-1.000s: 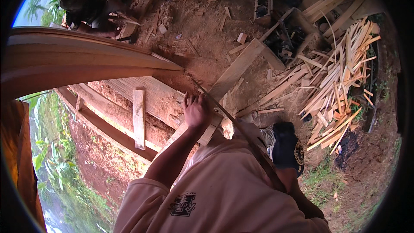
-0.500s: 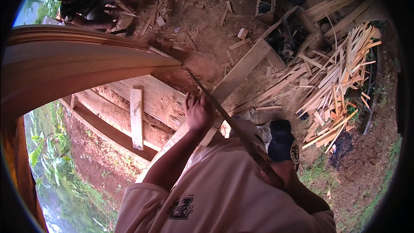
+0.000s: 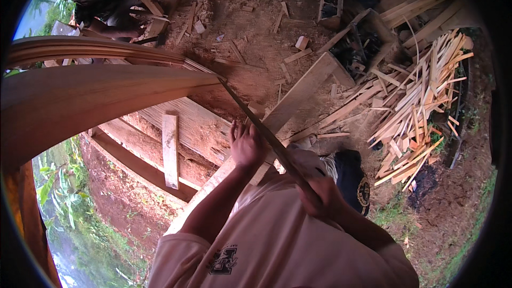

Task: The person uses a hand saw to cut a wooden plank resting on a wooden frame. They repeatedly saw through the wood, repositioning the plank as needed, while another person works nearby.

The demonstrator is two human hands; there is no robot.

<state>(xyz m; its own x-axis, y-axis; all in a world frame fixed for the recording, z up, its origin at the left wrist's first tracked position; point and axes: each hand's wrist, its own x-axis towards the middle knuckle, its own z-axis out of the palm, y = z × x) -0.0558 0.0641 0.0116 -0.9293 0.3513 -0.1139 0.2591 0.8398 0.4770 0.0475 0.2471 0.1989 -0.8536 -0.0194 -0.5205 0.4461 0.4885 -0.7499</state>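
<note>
A long, narrow, dark blade, apparently a handsaw [image 3: 266, 134] seen nearly edge-on, slants from the end of a large board toward my body. My right hand [image 3: 320, 196] is closed around its near end, close to my shirt; the handle itself is hidden. Beside the blade, on its left, my left hand [image 3: 249, 145] lies with fingers stretched forward and slightly apart, over the end of a sawdust-covered plank [image 3: 184, 122]. The blade's far tip overlaps the end of the large board [image 3: 106, 89] at left; whether they touch, I cannot tell.
Stacked boards [image 3: 101, 47] lie beyond the large board. A short slat [image 3: 170, 149] crosses the planks at left. Thin offcuts [image 3: 416, 106] are heaped at right, near an open wooden box [image 3: 376, 37]. Another person [image 3: 109, 2] works at the far left.
My right hand has moved forward and left with the saw, so its tip now reaches the large board's end. My left hand has stayed nearly in place. The view has shifted slightly.
</note>
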